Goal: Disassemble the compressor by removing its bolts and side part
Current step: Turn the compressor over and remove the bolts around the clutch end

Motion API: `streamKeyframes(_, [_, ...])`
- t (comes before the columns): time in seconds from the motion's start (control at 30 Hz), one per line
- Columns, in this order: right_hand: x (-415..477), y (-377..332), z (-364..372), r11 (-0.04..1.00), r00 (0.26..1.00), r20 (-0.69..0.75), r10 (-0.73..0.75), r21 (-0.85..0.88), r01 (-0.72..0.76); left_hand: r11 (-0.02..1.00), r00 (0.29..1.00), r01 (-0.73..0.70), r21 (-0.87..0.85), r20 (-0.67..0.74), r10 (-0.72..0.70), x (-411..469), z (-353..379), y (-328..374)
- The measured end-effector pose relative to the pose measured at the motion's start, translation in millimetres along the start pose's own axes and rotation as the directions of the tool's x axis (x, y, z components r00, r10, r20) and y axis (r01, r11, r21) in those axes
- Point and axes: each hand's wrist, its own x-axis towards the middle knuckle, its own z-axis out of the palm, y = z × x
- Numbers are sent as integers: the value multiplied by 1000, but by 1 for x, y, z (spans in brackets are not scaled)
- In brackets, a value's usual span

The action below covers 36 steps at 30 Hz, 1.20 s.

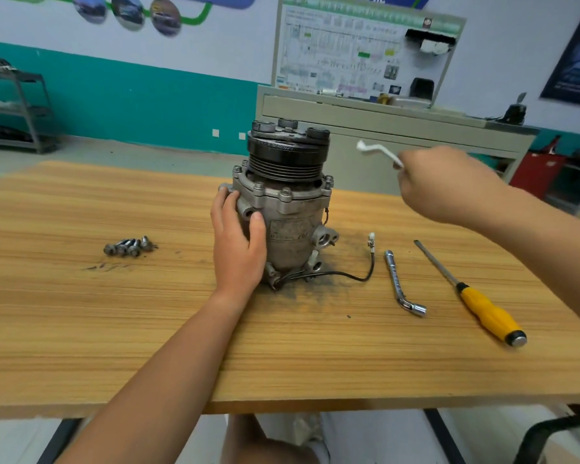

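Steadying upright compressor [287,202] with left hand [238,242], fingers spread flat on housing; right hand [446,185] raised, fingers pinching bent wrench [379,154].

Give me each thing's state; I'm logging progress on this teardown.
Compressor: upright, flange bolts still in.
Loose bolts: out, piled on the table.
Left hand: steadying the compressor.
Right hand: raised, gripping a wrench.
Socket wrench: lying unused.
Screwdriver: lying unused.

The striped, wood-grain tan counter [114,329] carries a dull grey metal compressor [287,209] with a black ribbed pulley [287,159], and a yellow-handled screwdriver [472,296].
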Motion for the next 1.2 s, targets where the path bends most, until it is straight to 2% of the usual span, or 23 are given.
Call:
streamKeyframes(0.07, [-6, -5, 2, 998, 998, 56, -25, -48, 28, 1000, 1000, 5, -1, -1, -5, 1, 1, 0])
streamKeyframes(0.37, [6, -30, 2, 984, 987, 145, -66, -155, 89, 1000, 1000, 17, -9, 4, -17, 1, 0, -3])
streamKeyframes(0.6, [1, -51, -12, 867, 960, 229, -159, -432, 247, 1000, 1000, 20, -19, 5, -20, 1, -1, -3])
streamKeyframes(0.77, [5, -34, -4, 893, 957, 213, -199, -363, 267, 999, 1000, 27, -26, -1, -27, 1, -1, -3])
streamKeyframes(1.0, [48, -12, 22, 877, 973, 175, -151, -431, 214, 999, 999, 38, -29, -17, -38, 2, 3, -7])
streamKeyframes(1.2, [83, -30, 55, 973, 993, -2, -120, -198, 117, 999, 999, 35, -31, -18, -35, 1, 4, -9])
